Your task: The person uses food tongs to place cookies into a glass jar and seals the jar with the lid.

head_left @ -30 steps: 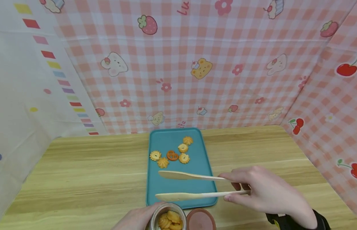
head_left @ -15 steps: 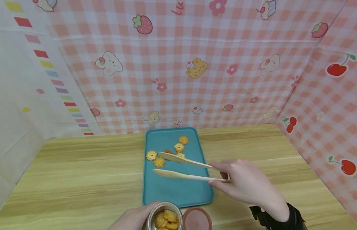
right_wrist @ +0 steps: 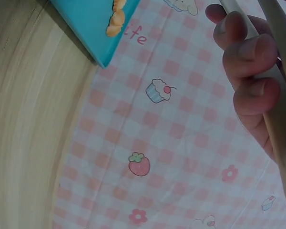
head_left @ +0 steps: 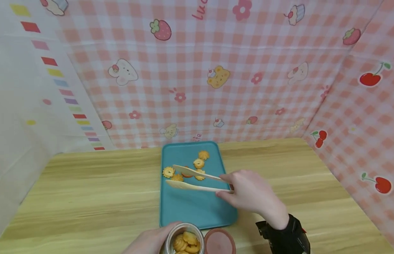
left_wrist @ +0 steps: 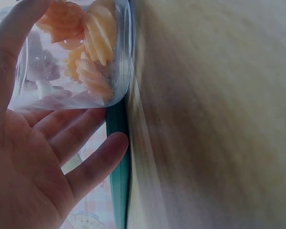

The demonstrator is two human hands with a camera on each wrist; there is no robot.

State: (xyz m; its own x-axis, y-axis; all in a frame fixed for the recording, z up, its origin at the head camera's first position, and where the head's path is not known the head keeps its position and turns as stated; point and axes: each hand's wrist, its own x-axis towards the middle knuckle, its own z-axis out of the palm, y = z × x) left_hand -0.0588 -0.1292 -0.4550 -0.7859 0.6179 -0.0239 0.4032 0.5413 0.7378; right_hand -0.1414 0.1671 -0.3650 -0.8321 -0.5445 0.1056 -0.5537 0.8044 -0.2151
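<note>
My left hand holds a clear jar at the front of the table, its thumb on one side and fingers on the other in the left wrist view. Golden ridged cookies lie inside the jar. Wooden tongs are in my right hand, their two arms spread apart. The tong tips hover over cookies on the teal tray, with nothing seen between them. A brown pretzel and a ridged cookie are partly hidden by the tongs. A flower-shaped cookie lies just left of the tips.
A round reddish-brown lid lies right of the jar, near the tray's front edge. More cookies sit toward the back right of the tray. Behind the wooden table hangs a pink checked cloth.
My right hand has carried the tongs away from me and leftward, from the tray's front half to over the cookies. The tong arms have come closer together. The left hand keeps the jar in place.
</note>
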